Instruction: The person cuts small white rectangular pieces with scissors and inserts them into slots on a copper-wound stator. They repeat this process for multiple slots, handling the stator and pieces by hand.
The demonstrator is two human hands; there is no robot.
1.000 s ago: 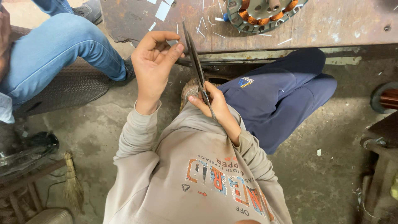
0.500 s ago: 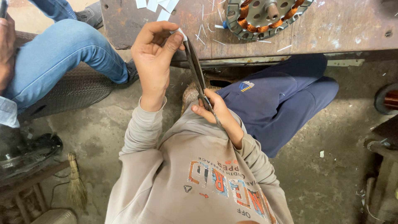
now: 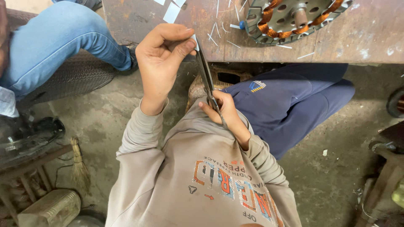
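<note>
The thumb and forefinger of the left hand [image 3: 162, 63] pinch a small pale slip of paper [image 3: 194, 41], held up just in front of the edge of the rusty metal bench [image 3: 357, 38]; the other fingers curl loosely into the palm. The right hand [image 3: 223, 111] is closed through the handles of a pair of long, dark scissors [image 3: 206, 73], whose blades run up to meet the slip at the left fingertips.

The slip looks thin, light and limp, likely to bend or slide away from the blades, so a pinch close beside the cut line seems the best hold. The scissors look stiff and fairly heavy; the handle loops are the place to grip them.

Most of the slip is hidden behind the thumb, so its shape and length cannot be told. The blades are seen nearly edge-on, and whether they are parted or shut is unclear. The handles sit buried in the right fist.

On the bench lie more pale offcuts [image 3: 171, 12] and thin slivers, and 1 motor stator [image 3: 294, 17] with copper windings, cut off by the top edge. Another person's blue-jeaned leg [image 3: 54, 38] shows at the left.
</note>
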